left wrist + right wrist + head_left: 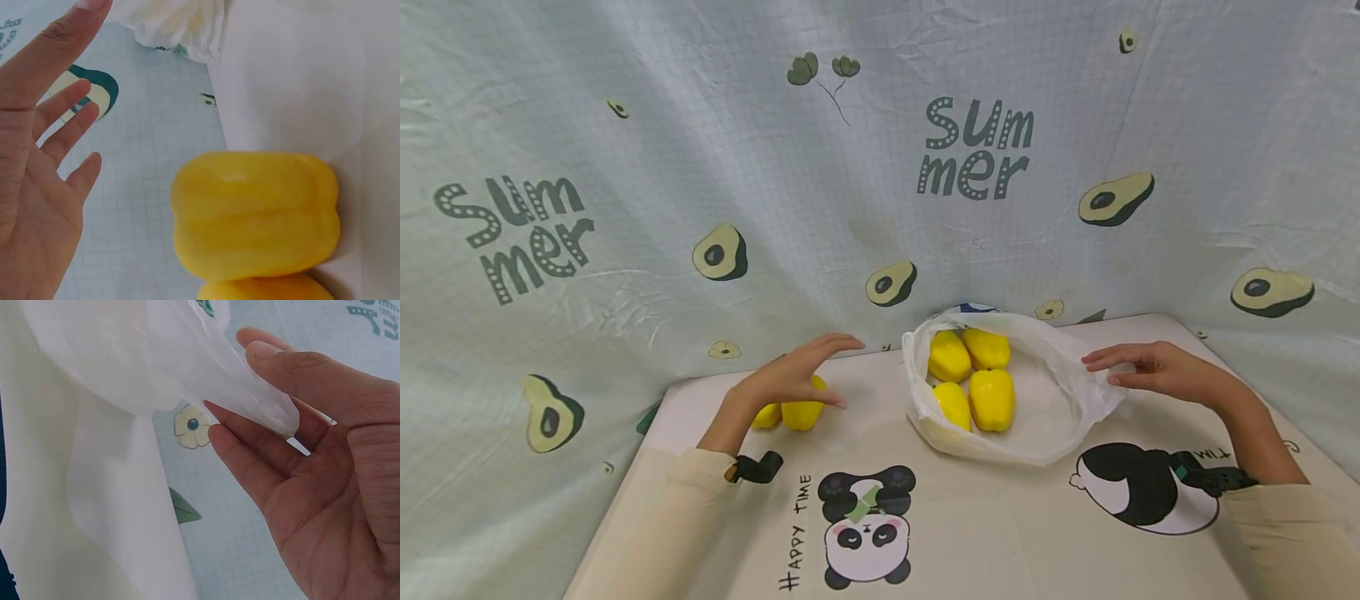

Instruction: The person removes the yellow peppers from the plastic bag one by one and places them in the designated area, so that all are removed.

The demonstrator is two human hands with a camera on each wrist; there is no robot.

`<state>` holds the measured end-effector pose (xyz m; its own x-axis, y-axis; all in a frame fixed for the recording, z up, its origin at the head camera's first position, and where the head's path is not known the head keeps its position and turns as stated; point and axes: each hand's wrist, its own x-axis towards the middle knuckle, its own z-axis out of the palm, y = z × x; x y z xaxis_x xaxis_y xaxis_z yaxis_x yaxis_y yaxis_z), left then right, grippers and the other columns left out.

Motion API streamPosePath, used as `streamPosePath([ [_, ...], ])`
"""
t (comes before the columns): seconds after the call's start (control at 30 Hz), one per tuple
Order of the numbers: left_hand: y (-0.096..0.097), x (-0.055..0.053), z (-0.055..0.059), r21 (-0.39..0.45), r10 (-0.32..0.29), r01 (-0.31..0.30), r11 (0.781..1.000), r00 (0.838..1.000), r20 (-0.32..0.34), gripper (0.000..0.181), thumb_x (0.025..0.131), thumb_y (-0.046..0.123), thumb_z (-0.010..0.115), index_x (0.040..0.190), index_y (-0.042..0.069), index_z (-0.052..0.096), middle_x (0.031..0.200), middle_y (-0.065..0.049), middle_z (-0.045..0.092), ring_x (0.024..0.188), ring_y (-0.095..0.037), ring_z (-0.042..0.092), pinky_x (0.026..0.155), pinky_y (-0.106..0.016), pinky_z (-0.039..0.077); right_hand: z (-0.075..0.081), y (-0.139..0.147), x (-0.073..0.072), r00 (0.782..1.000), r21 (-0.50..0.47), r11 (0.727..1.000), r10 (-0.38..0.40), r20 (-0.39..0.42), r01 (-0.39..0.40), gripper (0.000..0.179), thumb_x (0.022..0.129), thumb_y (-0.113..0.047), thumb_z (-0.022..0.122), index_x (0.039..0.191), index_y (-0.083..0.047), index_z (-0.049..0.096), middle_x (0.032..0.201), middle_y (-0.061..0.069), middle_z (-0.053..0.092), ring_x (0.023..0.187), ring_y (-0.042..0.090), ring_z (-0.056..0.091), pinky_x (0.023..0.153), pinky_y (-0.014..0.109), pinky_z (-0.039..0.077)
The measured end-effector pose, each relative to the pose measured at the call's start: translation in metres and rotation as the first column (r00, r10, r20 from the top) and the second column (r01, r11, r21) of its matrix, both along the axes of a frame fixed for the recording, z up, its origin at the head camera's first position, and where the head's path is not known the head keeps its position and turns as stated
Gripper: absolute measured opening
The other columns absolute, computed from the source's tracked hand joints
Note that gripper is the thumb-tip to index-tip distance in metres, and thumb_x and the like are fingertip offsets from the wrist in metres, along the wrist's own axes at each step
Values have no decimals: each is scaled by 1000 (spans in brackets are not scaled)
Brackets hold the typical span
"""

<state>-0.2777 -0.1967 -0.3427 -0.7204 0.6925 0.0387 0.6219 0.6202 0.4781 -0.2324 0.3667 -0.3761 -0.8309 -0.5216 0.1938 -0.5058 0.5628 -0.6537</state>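
In the head view my left hand is over two yellow bell peppers at the left, thumb and fingers spread apart. The nearer bell pepper appears large in the left wrist view, beside the open palm and with nothing in the fingers. A second bell pepper shows partly below it. A white plastic bag lies with its mouth wide, several yellow bell peppers inside at its left. My right hand is at the bag's right edge, fingers extended, with a bag corner loosely between thumb and fingers.
A light tablecloth printed with pandas covers the table. Behind the table's back edge hangs a pale curtain with avocado and lettering prints. The bag stands close to that back edge.
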Motion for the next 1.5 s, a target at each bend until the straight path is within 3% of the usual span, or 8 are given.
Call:
streamPosePath([
  [0.33,19,0,3,30,-61,62,998,997,-37,83,83,32,86,153,18,43,159,-6,38,148,-30,34,117,-55,34,-2,1,-1,1000,-4,1000,9,-4,-9,27,95,-8,70,121,-11,75,127,-25,65,113,-17,51,76,18,50],
  [0.57,33,5,5,38,-43,43,998,999,16,70,97,37,69,156,17,38,162,-5,35,149,-29,31,119,-56,30,-1,0,-1,1000,-13,1000,23,-5,-23,27,95,-7,70,121,-10,74,127,-22,66,113,-17,51,76,17,50],
  [0.83,48,3,4,49,-102,100,994,994,39,57,107,33,53,158,14,34,163,-5,32,151,-25,28,123,-48,25,-2,1,-2,999,-11,999,33,-17,-33,27,95,-7,70,121,-10,74,127,-20,67,113,-17,51,77,16,51],
  [1.27,85,0,13,-17,-155,157,988,986,63,69,105,61,33,161,21,29,167,-5,24,153,-25,23,125,-49,20,1,-3,-2,1000,6,1000,15,-4,-15,27,95,-8,70,121,-9,74,126,-16,69,111,-17,52,77,18,51],
  [1.5,114,-7,20,-28,-235,238,971,968,85,55,111,39,35,157,9,36,163,-8,34,151,-24,29,125,-41,22,2,0,-2,999,8,1000,29,-12,-29,27,96,-8,69,122,-9,74,126,-13,69,111,-14,54,77,18,50],
])
